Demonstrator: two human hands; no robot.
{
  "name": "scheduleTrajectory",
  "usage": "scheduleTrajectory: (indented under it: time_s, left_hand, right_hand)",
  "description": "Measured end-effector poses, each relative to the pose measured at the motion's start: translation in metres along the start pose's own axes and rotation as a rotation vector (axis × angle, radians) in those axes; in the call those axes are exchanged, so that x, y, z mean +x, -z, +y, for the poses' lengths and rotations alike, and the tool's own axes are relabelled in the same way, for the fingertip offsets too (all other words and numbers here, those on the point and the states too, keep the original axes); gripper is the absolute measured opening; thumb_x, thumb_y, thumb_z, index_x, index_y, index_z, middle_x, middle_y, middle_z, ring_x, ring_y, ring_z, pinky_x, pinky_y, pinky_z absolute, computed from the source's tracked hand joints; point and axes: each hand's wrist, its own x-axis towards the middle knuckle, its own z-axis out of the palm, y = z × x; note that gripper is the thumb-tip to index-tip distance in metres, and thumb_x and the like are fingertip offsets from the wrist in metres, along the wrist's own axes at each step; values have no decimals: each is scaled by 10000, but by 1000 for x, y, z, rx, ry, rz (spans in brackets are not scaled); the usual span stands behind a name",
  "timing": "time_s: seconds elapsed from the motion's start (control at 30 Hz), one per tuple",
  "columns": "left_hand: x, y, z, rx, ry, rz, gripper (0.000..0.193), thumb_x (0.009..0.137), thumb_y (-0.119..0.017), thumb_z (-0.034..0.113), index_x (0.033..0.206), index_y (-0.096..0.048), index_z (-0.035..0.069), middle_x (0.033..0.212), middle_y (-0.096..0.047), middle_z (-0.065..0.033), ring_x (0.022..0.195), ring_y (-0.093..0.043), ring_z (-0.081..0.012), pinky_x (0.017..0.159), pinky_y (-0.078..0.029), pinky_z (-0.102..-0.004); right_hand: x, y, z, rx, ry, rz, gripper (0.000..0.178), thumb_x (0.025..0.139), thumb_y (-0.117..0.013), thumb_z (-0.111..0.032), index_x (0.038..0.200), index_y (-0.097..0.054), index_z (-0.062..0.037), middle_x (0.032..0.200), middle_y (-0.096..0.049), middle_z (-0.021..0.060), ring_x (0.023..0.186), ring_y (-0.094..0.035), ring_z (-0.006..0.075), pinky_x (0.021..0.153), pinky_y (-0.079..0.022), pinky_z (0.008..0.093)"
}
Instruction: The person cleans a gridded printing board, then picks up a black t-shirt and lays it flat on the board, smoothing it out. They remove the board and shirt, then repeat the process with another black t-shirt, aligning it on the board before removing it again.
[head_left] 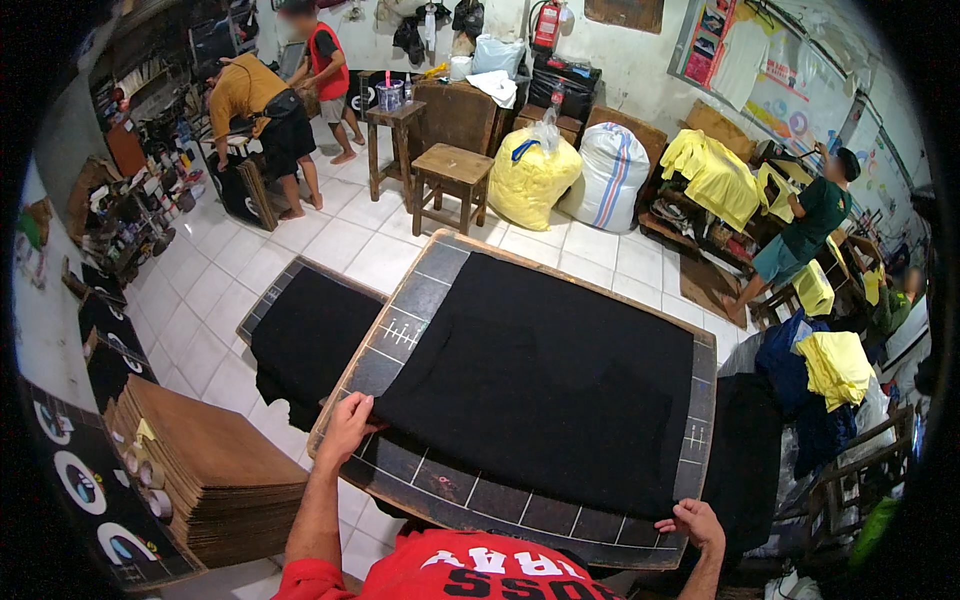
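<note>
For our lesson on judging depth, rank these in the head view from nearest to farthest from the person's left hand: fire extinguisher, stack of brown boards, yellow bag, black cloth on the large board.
1. Black cloth: right at the left hand.
2. Stack of brown boards: off to the left.
3. Yellow bag: on the floor beyond the large board.
4. Fire extinguisher: on the far wall.

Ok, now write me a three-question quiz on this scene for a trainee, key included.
1. Choose: what colour is the cloth on the board in front of the person? A) yellow B) black C) white
2. True or false: the right hand is by the cloth's near right corner.
3. Fill in: in the picture, the yellow sack stands to the ____ of the striped white sack.
Key: 1 B; 2 true; 3 left.
</note>
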Motion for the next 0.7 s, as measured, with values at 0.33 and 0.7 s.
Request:
scheduleTrajectory:
  time_s: [0.33,0.7]
  left_hand:
    - [-1,-2,-8,-31,27,85,168,1084,-596,205,1004,-597,58,856,-535,19,741,-556,-79,723,-630,-349]
    - [-3,-20,-5,719,-60,243,331,854,-867,228,900,-690,-47,706,-593,-75,632,-539,-187,638,-481,-372]
  right_hand:
    - [5,-7,11,-25,109,92,158,1036,-637,-88,948,-608,41,805,-672,133,826,-785,395,673,-653,417]
    - [1,-61,47,44,294,602,749,783,-904,-57,1409,-502,32,1169,-673,203,786,-686,174,621,-587,316]
